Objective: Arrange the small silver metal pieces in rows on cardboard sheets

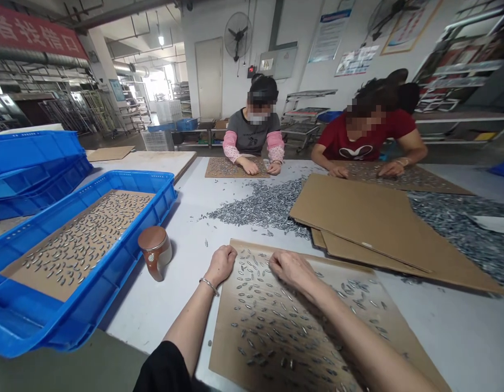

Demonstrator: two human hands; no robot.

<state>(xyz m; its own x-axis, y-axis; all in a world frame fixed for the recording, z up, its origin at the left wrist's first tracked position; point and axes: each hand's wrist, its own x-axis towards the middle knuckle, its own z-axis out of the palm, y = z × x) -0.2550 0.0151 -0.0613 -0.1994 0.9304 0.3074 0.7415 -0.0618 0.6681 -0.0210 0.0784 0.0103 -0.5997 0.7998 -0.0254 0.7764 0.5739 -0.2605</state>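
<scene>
In front of me lies a cardboard sheet (224, 348) with many small silvery, spindle-shaped metal pieces (260, 361) spread over it, loosely in rows on the left and more bunched at the right. My left hand (222, 265), a bangle on its wrist, is closed at the sheet's far left corner; what its curled fingers hold, if anything, is hidden. Over the upper middle of the sheet, my right hand (292, 270) has its fingers bent together in a pinch, close to several pieces. Whatever is between those fingertips cannot be made out.
A heap of metal pieces (268, 204) lies beyond my sheet. Stacked cardboard (354, 218) sits to its right. At left are a brown-lidded mug (154, 253) and a blue tray (92, 291) holding a piece-covered sheet. Two co-workers (252, 133) (364, 136) work opposite.
</scene>
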